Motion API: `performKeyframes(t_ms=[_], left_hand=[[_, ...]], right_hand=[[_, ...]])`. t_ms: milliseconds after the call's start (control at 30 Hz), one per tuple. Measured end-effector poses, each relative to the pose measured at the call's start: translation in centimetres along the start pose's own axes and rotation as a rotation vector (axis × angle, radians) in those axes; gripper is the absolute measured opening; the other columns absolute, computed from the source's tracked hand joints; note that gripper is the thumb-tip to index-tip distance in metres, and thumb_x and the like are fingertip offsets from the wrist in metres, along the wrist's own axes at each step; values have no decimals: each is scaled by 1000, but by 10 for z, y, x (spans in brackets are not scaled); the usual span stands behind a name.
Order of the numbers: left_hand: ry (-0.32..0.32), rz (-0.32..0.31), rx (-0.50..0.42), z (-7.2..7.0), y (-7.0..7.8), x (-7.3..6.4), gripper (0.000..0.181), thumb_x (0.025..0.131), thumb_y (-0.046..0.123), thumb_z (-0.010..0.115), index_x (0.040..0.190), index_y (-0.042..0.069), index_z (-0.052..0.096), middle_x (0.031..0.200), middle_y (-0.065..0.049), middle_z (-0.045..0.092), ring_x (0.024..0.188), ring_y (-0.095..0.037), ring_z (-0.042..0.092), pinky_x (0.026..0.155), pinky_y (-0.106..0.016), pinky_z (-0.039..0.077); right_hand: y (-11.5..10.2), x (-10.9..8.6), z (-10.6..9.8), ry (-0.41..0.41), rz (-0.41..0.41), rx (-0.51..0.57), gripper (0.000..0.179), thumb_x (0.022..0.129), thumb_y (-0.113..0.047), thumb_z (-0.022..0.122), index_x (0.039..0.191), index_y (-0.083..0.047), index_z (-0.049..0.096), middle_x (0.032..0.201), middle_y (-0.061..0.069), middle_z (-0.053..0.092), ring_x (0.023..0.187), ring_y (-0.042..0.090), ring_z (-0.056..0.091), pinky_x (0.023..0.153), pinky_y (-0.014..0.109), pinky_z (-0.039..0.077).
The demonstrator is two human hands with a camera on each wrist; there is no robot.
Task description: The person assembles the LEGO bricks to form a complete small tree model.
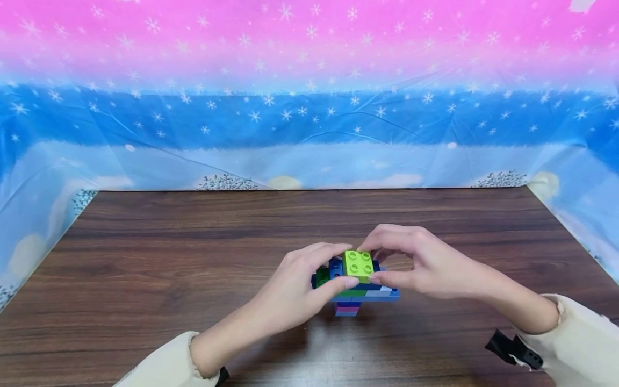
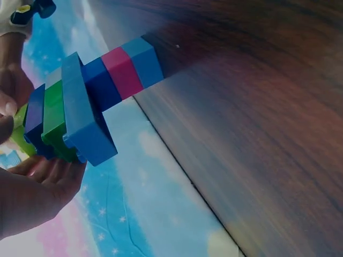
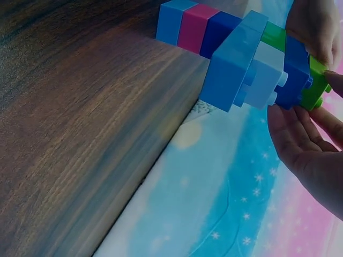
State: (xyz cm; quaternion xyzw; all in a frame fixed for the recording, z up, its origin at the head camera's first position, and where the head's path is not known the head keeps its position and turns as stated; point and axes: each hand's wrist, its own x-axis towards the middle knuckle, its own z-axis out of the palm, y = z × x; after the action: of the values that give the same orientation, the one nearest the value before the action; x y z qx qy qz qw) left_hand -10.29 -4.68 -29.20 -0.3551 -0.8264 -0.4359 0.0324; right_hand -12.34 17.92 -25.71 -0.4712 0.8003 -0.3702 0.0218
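Note:
A tower of toy building bricks stands upright on the table, wider above than below. Its narrow column has a light blue brick (image 2: 142, 61) at the bottom, then a pink brick (image 2: 122, 73) and a dark blue one (image 2: 101, 84). Over these lies a wide light blue layer (image 3: 233, 64), then a green brick (image 2: 54, 115) beside a pale blue brick (image 3: 266, 75), then dark blue. On top sits a lime green brick (image 1: 358, 263) with its studs up. My left hand (image 1: 302, 282) pinches its left side between thumb and fingers. From the right, my right hand (image 1: 430, 263) pinches it too.
The dark wooden table (image 1: 169, 247) extends around the tower. A pink and blue snowflake cloth (image 1: 309, 118) hangs along the back and both sides. Black straps (image 1: 513, 350) show near the cream sleeves (image 1: 575, 344).

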Motion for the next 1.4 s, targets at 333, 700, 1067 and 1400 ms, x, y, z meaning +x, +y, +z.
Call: performKeyframes(t_ms=[333, 700, 1067, 1400], left_hand=[[48, 72, 20, 1, -2, 2, 40, 85, 22, 66, 117, -1, 60, 108, -10, 64, 95, -15, 61, 76, -25, 49], [-55, -3, 18, -1, -6, -2, 47, 86, 22, 64, 126, 0, 52, 106, -8, 61, 83, -11, 57, 66, -21, 48], [-106, -122, 50, -9, -22, -18, 47, 81, 13, 70, 124, 3, 54, 109, -6, 60, 92, -14, 59, 76, -30, 50], [-31, -161, 7, -14, -30, -16, 41, 79, 11, 71, 116, -1, 58, 97, -6, 57, 86, -17, 61, 73, -19, 49]], right_hand=[[-1, -1, 1, 5, 11, -33, 29, 82, -1, 65, 109, -11, 61, 104, -3, 58, 88, 10, 56, 71, 29, 50], [2, -4, 3, 31, -4, -27, 31, 81, 1, 66, 110, -8, 60, 104, -1, 57, 86, 10, 57, 70, 30, 51], [7, -13, 3, 6, 88, -28, 40, 82, -9, 68, 120, -9, 55, 111, -1, 57, 88, 10, 56, 72, 31, 51], [30, -27, 7, -88, 350, 39, 38, 83, -26, 68, 112, -5, 58, 98, -1, 60, 85, 12, 56, 70, 28, 51]])
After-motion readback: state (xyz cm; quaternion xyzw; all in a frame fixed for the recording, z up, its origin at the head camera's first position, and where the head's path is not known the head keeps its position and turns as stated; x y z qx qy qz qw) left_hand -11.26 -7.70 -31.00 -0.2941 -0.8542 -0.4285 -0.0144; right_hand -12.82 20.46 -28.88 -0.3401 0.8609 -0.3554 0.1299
